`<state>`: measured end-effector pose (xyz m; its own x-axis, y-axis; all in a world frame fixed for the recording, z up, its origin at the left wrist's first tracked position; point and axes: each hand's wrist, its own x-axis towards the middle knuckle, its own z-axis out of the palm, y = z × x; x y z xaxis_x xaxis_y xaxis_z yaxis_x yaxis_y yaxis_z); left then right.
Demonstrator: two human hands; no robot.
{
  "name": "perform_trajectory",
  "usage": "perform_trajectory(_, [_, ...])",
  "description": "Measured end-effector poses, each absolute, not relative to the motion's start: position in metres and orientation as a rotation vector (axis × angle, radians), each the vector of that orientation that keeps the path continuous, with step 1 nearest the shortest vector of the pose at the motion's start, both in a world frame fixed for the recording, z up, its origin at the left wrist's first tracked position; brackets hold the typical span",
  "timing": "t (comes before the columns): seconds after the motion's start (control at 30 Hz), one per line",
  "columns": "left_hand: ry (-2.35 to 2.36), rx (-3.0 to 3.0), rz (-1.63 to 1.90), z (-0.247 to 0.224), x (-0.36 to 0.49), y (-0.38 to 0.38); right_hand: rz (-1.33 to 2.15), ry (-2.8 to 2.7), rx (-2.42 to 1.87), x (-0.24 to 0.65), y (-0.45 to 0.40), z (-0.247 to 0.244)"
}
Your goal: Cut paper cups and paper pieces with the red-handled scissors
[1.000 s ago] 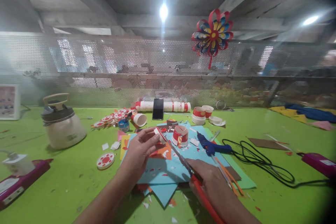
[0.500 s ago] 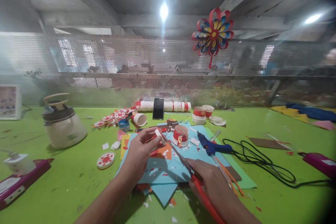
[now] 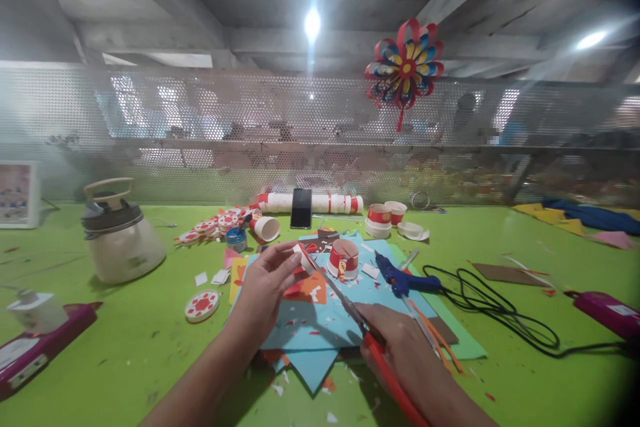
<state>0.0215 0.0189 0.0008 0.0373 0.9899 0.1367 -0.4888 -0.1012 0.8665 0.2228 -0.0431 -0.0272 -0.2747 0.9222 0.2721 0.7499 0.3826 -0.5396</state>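
My left hand (image 3: 267,278) is closed, pinching a small red-and-white paper cup piece (image 3: 303,259) between thumb and fingers. My right hand (image 3: 395,340) grips the red handles of a pair of scissors (image 3: 346,303). The blades point up and left, and their tips meet the paper piece at my left fingers. Just beyond the blades, a cut red-and-white paper cup (image 3: 344,260) stands upside down on blue paper (image 3: 320,327) strewn with scraps. To its right lies a blue glue gun (image 3: 404,276).
A white round disc with red shapes (image 3: 202,305) lies left of my hand. Farther back are a phone (image 3: 301,208), a jar of blue paint (image 3: 236,239) and more cut cups (image 3: 380,217). A large bottle (image 3: 123,240) stands left; a black cable (image 3: 500,313) loops right.
The left fingers and the paper piece have shifted slightly left and turned a little against the scissor tips. My right hand and the scissors hold nearly the same place.
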Motion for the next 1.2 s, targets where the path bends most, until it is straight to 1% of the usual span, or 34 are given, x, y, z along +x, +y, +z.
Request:
perform_trajectory(0.17, [0.726, 0.916, 1.449, 0.0015, 0.0209, 0.019, 0.409, -2.109, -1.356, 0.2228, -0.0431, -0.0283])
perform_trajectory(0.97, [0.723, 0.987, 1.394, -0.0033, 0.0205, 0.0209, 0.446, -2.081, -1.421, 0.2244, -0.0434, -0.0297])
perform_trajectory(1.2, [0.716, 0.953, 1.415, -0.0044, 0.0189, 0.0232, 0.427, -2.099, -1.375, 0.2264, -0.0415, -0.0314])
